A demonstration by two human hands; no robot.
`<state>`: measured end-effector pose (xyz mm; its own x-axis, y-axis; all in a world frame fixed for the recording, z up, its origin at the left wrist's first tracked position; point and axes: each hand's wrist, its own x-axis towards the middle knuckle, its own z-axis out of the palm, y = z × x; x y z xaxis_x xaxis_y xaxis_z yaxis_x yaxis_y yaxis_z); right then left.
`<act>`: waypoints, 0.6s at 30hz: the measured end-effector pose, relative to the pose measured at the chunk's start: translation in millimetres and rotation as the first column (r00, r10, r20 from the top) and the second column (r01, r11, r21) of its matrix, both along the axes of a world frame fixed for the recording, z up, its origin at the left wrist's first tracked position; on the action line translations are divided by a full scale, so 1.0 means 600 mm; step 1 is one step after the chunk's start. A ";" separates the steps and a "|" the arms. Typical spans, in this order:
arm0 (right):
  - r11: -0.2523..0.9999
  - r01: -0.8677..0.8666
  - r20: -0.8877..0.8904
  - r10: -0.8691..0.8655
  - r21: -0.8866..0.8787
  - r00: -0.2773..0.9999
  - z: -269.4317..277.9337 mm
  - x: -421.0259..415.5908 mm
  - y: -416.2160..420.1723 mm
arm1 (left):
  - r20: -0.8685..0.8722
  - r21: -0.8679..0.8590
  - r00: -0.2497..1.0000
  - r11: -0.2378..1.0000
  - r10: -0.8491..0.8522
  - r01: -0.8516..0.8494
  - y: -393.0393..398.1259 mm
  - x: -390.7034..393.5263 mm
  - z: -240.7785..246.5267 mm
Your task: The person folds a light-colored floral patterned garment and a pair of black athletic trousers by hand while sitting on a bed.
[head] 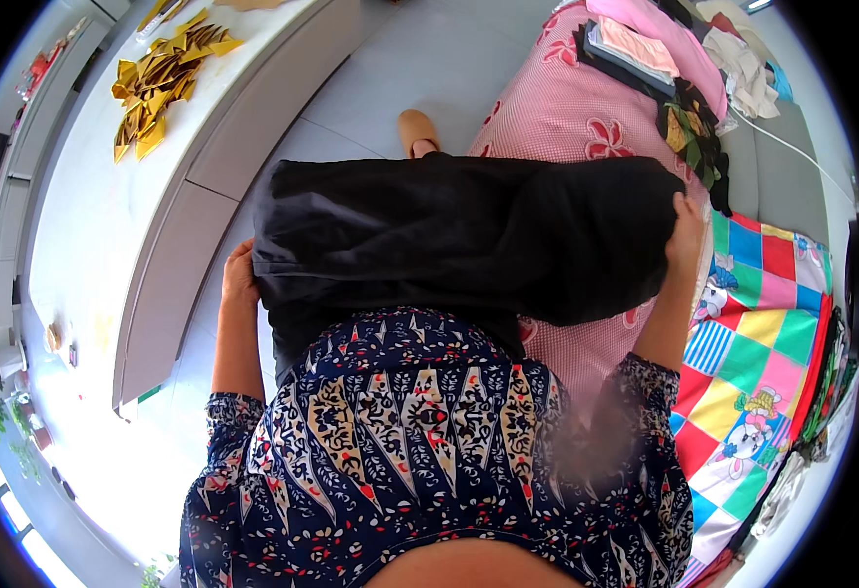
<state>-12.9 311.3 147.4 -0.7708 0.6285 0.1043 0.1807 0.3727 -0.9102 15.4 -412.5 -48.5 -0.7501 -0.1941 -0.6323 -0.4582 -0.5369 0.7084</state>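
A black cloth garment (pixel 429 228) is stretched sideways in front of my body, folded over itself. My left hand (pixel 240 272) grips its left edge. At the opposite end, my right hand (pixel 685 231) holds the garment's right edge, with the fingertips near its upper corner. Soft wrinkles cross the black fabric, and its lower part reaches my patterned blouse (pixel 415 411). What kind of garment it is, I cannot tell. Past its upper edge shows one tan slipper (pixel 416 128) on the tiled floor.
On the right, a pink floral cover (pixel 540 110) bears a stack of folded clothes (pixel 631 51). Beside it lie a camouflage-patterned cloth (pixel 690 132) and a colourful checked blanket (pixel 753 375). Leftward, a long white table (pixel 84 220) carries a heap of folded gold paper (pixel 161 81).
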 end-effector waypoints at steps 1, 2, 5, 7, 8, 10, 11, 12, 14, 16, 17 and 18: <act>0.992 0.039 -0.097 -0.050 -0.117 0.994 0.030 0.013 -0.018 | -0.002 -0.006 1.000 1.000 0.009 -0.009 -0.009 0.002 -0.008; 0.949 0.029 -0.107 -0.066 -0.313 0.992 0.044 0.039 0.027 | -0.007 -0.008 1.000 1.000 0.001 -0.001 -0.015 -0.006 -0.014; 0.817 -0.091 -0.196 -0.026 -0.569 0.980 0.094 0.103 0.076 | -0.038 0.004 0.995 0.996 0.094 -0.094 -0.025 -0.012 -0.018; 0.811 -0.079 -0.191 -0.041 -0.580 0.981 0.106 0.145 0.100 | -0.069 0.037 0.990 0.992 0.122 -0.120 -0.043 -0.016 -0.021; 0.807 -0.075 -0.189 -0.046 -0.585 0.981 0.110 0.163 0.110 | -0.077 0.022 0.988 0.991 0.135 -0.134 -0.051 -0.019 -0.025; 0.821 -0.049 -0.147 -0.043 -0.569 0.988 0.107 0.193 0.124 | -0.086 -0.023 0.988 0.991 0.126 -0.129 -0.063 -0.019 -0.033; 0.827 -0.036 -0.126 -0.043 -0.561 0.991 0.102 0.206 0.132 | -0.091 -0.046 0.988 0.991 0.121 -0.126 -0.067 -0.019 -0.036; 0.816 -0.013 -0.115 -0.066 -0.578 0.991 0.095 0.219 0.137 | -0.094 -0.046 0.987 0.990 0.132 -0.137 -0.062 -0.021 -0.031; 0.768 0.012 -0.073 -0.076 -0.640 0.994 0.083 0.242 0.148 | -0.107 -0.051 0.989 0.993 0.099 -0.105 -0.057 -0.019 -0.030; 0.714 0.017 -0.026 -0.049 -0.700 0.998 0.082 0.240 0.127 | -0.122 -0.070 0.990 0.994 0.069 -0.078 -0.056 -0.016 -0.033; 0.686 0.011 -0.001 -0.018 -0.728 1.000 0.086 0.231 0.111 | -0.127 -0.085 0.990 0.994 0.055 -0.066 -0.056 -0.011 -0.036; 0.659 0.013 0.022 0.006 -0.752 1.000 0.092 0.228 0.095 | -0.133 -0.096 0.991 0.994 0.033 -0.046 -0.054 -0.011 -0.038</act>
<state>124.0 368.5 202.7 -0.7646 0.4881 -0.4209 0.2027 -0.4378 -0.8759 8.7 -444.9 -71.6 -0.8160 -0.2811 -0.5052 -0.3377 -0.4774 0.8112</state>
